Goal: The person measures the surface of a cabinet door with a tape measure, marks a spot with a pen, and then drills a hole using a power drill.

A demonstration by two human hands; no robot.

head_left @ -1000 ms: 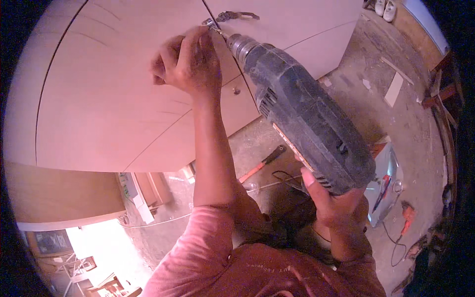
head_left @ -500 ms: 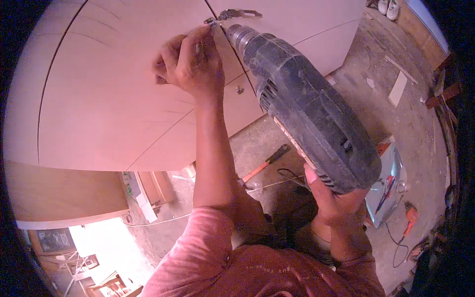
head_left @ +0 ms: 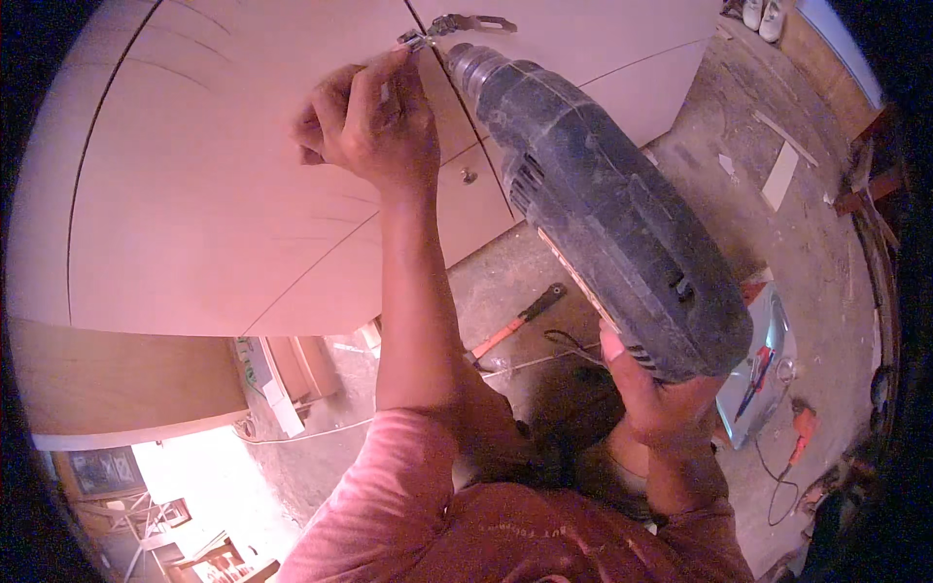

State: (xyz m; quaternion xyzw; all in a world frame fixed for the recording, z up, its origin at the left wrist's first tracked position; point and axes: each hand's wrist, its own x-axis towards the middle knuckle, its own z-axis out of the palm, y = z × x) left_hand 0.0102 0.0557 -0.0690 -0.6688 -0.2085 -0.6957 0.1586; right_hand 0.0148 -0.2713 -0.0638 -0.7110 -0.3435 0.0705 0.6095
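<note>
A: How's the grip?
B: The right hand [head_left: 661, 408] is closed around the drill [head_left: 612, 214] at its rear; the left hand [head_left: 377, 126] reaches a metal fitting [head_left: 413, 41], but I can't tell whether it pinches.
A: Where's the drill?
B: Slanting over the panels [head_left: 224, 204], chuck [head_left: 473, 70] near the fitting. I'd align carefully, keeping fingers clear.

Drill [head_left: 612, 214] and knob [head_left: 468, 176] right of left forearm [head_left: 416, 282] block way; free room over pale panel [head_left: 194, 223] leftward
</note>
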